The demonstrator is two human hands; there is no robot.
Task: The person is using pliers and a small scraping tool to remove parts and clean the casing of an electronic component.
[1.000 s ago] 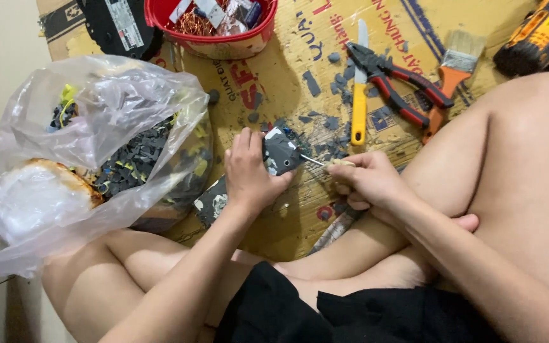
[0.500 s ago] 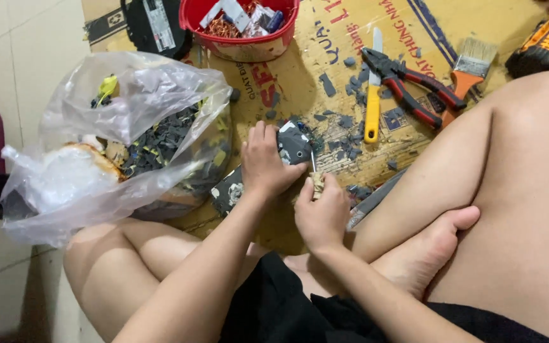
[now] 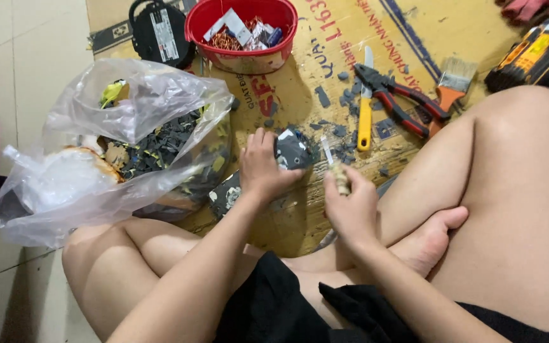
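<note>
My left hand [image 3: 263, 170] grips a dark, flat broken device part [image 3: 292, 150] and presses it onto the cardboard sheet [image 3: 325, 57]. My right hand [image 3: 351, 206] is closed around the wooden handle of a thin-bladed tool [image 3: 333, 165], whose tip points up toward the dark part. A second dark piece [image 3: 227, 195] lies under my left wrist. I sit cross-legged on the floor, my bare knees on either side.
A clear plastic bag [image 3: 128, 146] of dark scrap sits at left. A red bowl [image 3: 243, 32] of wire and parts and a black box [image 3: 159, 33] stand beyond. A yellow-handled knife [image 3: 365, 108], red pliers [image 3: 398, 101], a brush [image 3: 451, 89] and a yellow-black drill [image 3: 538, 57] lie at right.
My right hand has drawn back from the right toward my body and turned the tool so its tip points at the dark part. My left hand stays on that part.
</note>
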